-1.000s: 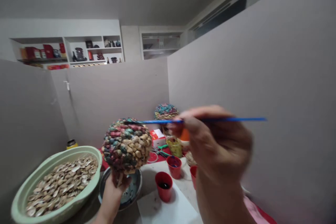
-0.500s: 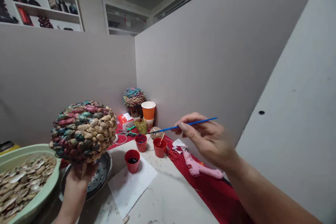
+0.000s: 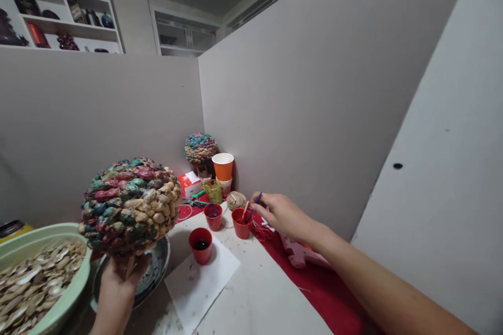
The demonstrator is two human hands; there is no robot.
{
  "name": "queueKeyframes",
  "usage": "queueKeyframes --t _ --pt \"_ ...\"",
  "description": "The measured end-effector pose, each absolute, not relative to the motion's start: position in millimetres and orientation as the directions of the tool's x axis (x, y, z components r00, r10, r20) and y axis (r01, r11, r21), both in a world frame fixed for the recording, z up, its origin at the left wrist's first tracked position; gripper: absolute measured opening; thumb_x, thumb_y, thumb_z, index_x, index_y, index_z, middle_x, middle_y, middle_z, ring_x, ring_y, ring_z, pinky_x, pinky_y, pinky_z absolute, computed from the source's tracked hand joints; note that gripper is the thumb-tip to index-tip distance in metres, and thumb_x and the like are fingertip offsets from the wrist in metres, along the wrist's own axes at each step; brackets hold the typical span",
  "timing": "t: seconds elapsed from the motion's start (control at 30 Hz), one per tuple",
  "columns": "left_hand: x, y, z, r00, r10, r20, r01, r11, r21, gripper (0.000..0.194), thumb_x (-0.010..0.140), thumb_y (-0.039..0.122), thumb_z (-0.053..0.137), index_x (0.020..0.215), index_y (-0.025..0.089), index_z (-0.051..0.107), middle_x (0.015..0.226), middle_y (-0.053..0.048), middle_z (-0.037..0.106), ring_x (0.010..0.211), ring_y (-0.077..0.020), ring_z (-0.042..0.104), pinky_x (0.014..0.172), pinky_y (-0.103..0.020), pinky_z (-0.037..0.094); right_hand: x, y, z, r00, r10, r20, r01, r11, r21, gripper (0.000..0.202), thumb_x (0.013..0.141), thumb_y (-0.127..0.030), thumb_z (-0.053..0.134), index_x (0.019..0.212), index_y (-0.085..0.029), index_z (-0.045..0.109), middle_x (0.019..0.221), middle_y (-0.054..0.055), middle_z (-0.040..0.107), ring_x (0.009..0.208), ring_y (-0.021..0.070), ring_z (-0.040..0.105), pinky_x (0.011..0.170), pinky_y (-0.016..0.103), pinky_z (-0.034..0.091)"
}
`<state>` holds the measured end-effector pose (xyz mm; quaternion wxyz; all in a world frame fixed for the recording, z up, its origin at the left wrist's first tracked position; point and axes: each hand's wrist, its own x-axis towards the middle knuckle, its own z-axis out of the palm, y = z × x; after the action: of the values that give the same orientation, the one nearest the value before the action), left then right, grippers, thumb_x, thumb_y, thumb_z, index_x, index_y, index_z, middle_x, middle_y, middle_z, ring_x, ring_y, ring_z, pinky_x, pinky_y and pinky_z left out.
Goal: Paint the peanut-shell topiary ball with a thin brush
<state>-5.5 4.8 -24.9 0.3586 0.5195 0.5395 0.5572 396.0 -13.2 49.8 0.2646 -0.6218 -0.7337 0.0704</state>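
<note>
My left hand [image 3: 120,282] is closed round the short stem of a ball covered in peanut shells [image 3: 131,204], holding it upright. Many shells on it are painted red, green and dark; those on its right side are bare tan. My right hand [image 3: 281,214] pinches a blue paintbrush [image 3: 257,200], whose lower end dips into a red cup [image 3: 242,229]. A wooden-handled brush [image 3: 245,209] also stands in that cup. Close by are a second red cup [image 3: 213,218] with purplish paint and a third red cup [image 3: 201,246] with dark liquid, set on white paper [image 3: 204,288].
At left a pale green basin [image 3: 74,293] holds empty shells, beside a dark-spattered bowl [image 3: 159,267]. Behind stand another painted shell ball [image 3: 200,147], an orange paper cup [image 3: 223,167], a twine ball [image 3: 236,200] and pliers [image 3: 192,201]. A pink glue gun [image 3: 296,256] lies under my right forearm.
My right hand has moved left and down, bringing the blue paintbrush from the air into the red cup. The peanut-shell ball stays in my left hand, slightly shifted in view.
</note>
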Motion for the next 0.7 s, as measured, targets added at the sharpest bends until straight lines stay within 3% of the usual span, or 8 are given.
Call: queueKeyframes --t 0.17,0.37,0.57,0.7 --pt "15 -10 -14 -0.265 0.929 0.259 0.030 -0.261 0.965 0.033 0.061 0.034 0.086 0.086 0.024 0.066 0.083 0.001 0.074 0.114 -0.0314 0.068 0.100 -0.036 0.049 394 1 35 -0.100 0.974 0.203 0.890 0.179 -0.420 0.026 0.101 -0.036 0.062 0.118 -0.017 0.066 0.117 0.008 0.070 0.097 0.0192 0.070 0.086 0.040 0.060" --pt "20 -14 -6 -0.196 0.955 0.224 0.112 -0.206 0.972 0.042 0.065 0.042 0.082 0.097 0.021 0.064 0.092 -0.005 0.078 0.101 -0.0310 0.072 0.090 -0.034 0.055 396 11 26 -0.145 0.973 0.178 0.865 0.212 -0.454 0.023 0.102 -0.036 0.061 0.112 -0.017 0.068 0.111 0.006 0.071 0.094 0.0181 0.070 0.085 0.038 0.060" --pt "9 -6 -16 -0.223 0.952 0.208 0.105 -0.188 0.977 0.044 0.060 0.043 0.086 0.092 0.021 0.067 0.082 -0.002 0.076 0.085 -0.0256 0.069 0.081 -0.031 0.055 406 10 26 -0.097 0.971 0.220 0.757 0.216 -0.616 0.030 0.100 -0.037 0.063 0.122 -0.017 0.065 0.121 0.008 0.068 0.101 0.0214 0.069 0.087 0.042 0.060" --pt "6 -3 -18 -0.223 0.955 0.194 0.083 -0.180 0.980 0.041 0.055 0.039 0.089 0.085 0.023 0.068 0.081 0.000 0.076 0.093 -0.0282 0.070 0.087 -0.033 0.054 416 7 21 0.033 0.967 0.254 0.621 0.179 -0.763 0.033 0.099 -0.037 0.064 0.126 -0.017 0.063 0.125 0.009 0.067 0.105 0.0229 0.069 0.089 0.044 0.059"
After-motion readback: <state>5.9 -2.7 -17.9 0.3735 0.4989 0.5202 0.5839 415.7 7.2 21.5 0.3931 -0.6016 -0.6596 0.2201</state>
